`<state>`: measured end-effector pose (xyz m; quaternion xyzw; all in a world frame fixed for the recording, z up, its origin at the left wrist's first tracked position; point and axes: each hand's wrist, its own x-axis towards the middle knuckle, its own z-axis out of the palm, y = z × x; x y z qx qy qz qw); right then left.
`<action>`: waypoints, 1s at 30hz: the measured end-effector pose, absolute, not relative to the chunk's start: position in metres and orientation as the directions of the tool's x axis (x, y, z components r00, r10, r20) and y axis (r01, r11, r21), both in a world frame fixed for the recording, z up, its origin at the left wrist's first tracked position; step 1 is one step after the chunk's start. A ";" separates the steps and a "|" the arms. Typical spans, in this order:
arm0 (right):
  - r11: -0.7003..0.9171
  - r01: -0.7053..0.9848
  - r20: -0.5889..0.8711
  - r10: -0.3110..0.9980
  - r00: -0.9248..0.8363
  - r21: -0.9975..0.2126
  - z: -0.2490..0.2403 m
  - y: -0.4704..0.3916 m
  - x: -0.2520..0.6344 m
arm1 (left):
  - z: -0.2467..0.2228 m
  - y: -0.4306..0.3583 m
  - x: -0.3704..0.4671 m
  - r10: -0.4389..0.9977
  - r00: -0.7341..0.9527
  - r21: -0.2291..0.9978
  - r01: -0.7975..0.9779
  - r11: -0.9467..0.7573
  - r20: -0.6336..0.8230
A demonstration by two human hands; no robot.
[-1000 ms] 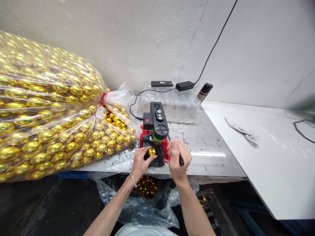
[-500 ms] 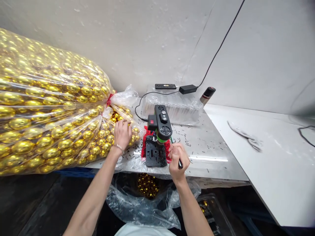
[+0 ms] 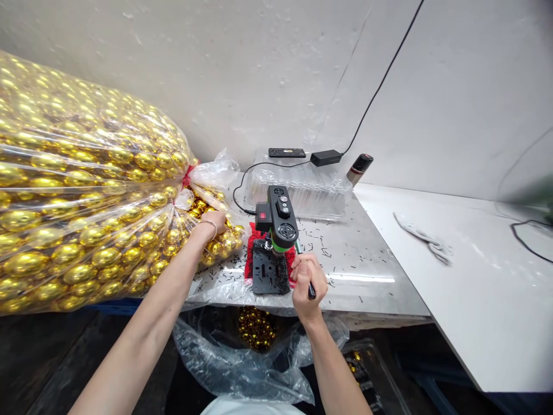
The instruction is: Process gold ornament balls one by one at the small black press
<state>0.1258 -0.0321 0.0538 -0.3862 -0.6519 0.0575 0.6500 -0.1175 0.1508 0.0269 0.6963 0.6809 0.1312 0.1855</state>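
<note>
My left hand [image 3: 216, 220] reaches into the opening of a clear bag of shiny gold balls [image 3: 108, 230]; its fingers are hidden among the balls. My right hand [image 3: 310, 283] is wrapped round the black handle [image 3: 311, 291] of a lever on a small black press [image 3: 283, 216]. Under the press head lies a black slotted base plate [image 3: 264, 271] on a red mat [image 3: 249, 253], with small black bits scattered around. No ball can be made out on the plate.
Behind the press stand a clear plastic tray [image 3: 302, 193], a black power adapter [image 3: 326, 157] and a dark-capped can [image 3: 360, 167]. A clear bag [image 3: 242, 363] with gold balls hangs below the table edge. A cable crosses the wall.
My left hand has moved forward and deeper among the gold balls, so its fingers no longer show. My right hand keeps its hold on the handle. The view has shifted slightly.
</note>
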 end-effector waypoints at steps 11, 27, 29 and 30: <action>0.695 0.445 0.809 0.572 0.133 -0.565 0.050 -0.033 0.127 | 0.043 0.123 -0.128 0.999 0.007 0.727 0.686 -0.034 0.041; 0.702 0.419 0.802 0.585 0.123 -0.576 0.050 -0.033 0.128 | 0.038 -0.006 -0.081 0.970 -0.051 0.928 -0.309 0.210 -0.237; 0.701 0.427 0.805 0.581 0.121 -0.571 0.051 -0.033 0.128 | 0.021 -0.011 -0.060 0.970 -0.011 0.944 -0.233 0.234 -0.243; 0.704 0.430 0.807 0.579 0.114 -0.566 0.051 -0.033 0.129 | 0.013 -0.011 -0.050 0.970 0.007 0.954 -0.178 0.242 -0.244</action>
